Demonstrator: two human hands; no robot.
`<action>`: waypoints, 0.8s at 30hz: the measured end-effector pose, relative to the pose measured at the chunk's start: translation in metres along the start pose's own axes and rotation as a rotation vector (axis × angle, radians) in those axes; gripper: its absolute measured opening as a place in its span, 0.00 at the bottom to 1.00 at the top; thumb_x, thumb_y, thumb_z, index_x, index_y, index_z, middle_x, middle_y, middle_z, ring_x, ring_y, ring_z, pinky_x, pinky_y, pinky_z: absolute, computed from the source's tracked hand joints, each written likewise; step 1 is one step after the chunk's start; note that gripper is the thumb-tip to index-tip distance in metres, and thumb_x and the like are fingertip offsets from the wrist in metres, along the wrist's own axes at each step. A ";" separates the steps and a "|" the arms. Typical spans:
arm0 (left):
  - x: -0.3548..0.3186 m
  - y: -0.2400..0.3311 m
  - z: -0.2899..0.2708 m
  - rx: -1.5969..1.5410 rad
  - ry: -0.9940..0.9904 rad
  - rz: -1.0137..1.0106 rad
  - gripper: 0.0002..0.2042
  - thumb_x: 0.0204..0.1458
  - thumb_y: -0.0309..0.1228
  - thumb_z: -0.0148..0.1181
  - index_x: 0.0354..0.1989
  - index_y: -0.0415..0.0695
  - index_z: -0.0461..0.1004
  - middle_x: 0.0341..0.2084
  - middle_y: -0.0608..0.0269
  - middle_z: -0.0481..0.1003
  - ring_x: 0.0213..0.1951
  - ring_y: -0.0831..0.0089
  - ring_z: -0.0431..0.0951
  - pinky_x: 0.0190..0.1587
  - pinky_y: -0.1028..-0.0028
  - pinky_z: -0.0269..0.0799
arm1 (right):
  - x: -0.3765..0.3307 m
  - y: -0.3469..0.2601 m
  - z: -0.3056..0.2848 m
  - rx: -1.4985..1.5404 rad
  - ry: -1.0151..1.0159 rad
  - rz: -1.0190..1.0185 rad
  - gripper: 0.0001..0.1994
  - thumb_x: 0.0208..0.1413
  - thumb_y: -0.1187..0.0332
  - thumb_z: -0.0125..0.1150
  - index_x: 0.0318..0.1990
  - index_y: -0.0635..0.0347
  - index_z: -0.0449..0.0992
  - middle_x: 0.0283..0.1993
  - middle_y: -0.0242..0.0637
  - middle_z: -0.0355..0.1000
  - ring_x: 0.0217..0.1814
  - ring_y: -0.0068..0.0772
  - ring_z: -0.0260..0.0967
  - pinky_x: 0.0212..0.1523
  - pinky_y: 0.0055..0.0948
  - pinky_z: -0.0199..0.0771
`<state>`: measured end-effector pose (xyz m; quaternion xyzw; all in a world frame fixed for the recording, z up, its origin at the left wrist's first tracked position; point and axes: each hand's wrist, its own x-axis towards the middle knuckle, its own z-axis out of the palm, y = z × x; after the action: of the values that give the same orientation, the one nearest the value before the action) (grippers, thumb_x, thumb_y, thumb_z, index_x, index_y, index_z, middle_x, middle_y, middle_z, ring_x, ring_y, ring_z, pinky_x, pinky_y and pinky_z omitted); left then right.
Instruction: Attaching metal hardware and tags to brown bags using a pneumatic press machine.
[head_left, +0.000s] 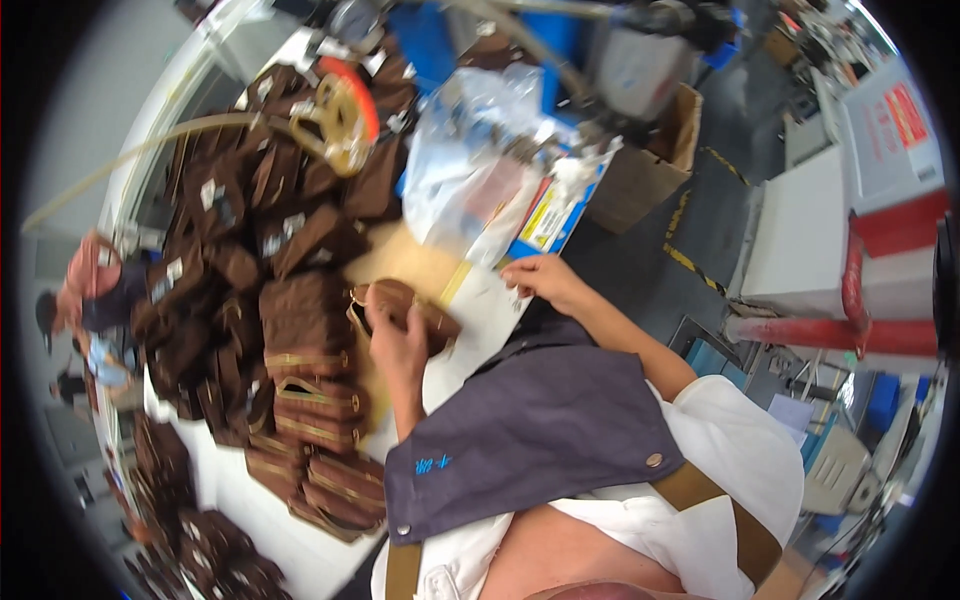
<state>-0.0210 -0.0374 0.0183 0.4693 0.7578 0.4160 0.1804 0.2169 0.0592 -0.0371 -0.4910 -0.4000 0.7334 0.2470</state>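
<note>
My left hand grips a small brown pouch with a gold-coloured zip along its edge, over the pale work table. Its thumb and fingers close on the pouch's upper side. To the right, near the table's edge, my right hand has its fingertips drawn together in a pinch. Whatever lies between them is too small and blurred to make out. Left of the held pouch, several brown zipped pouches lie in a row, some with gold zips facing me.
A large heap of brown pouches covers the table's far left. Beyond the held pouch are a clear plastic bag, a blue box and a tape roll. A cardboard box stands past the table. People are at the far left.
</note>
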 end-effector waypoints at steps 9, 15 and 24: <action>-0.008 0.000 0.023 0.264 -0.280 0.330 0.30 0.45 0.24 0.60 0.61 0.49 0.63 0.35 0.55 0.76 0.38 0.55 0.75 0.40 0.59 0.67 | 0.001 -0.003 0.032 -0.076 0.038 -0.102 0.11 0.58 0.69 0.58 0.45 0.63 0.79 0.38 0.31 0.76 0.35 0.19 0.70 0.38 0.20 0.71; 0.000 -0.001 0.033 0.198 -0.372 0.237 0.20 0.47 0.25 0.58 0.51 0.49 0.69 0.27 0.57 0.77 0.33 0.56 0.76 0.36 0.58 0.67 | 0.025 -0.017 0.051 -0.462 0.023 -0.220 0.11 0.58 0.70 0.58 0.45 0.64 0.79 0.39 0.31 0.76 0.38 0.18 0.70 0.39 0.22 0.73; -0.001 -0.002 0.009 0.393 -0.179 0.371 0.23 0.47 0.39 0.63 0.52 0.48 0.69 0.22 0.60 0.73 0.30 0.62 0.74 0.34 0.65 0.61 | 0.026 -0.001 0.056 -0.289 -0.079 -0.181 0.10 0.57 0.69 0.60 0.43 0.65 0.78 0.37 0.33 0.76 0.36 0.20 0.72 0.36 0.22 0.75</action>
<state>-0.0155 -0.0342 0.0114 0.6608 0.7061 0.2436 0.0731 0.1552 0.0606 -0.0389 -0.4541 -0.5533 0.6617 0.2229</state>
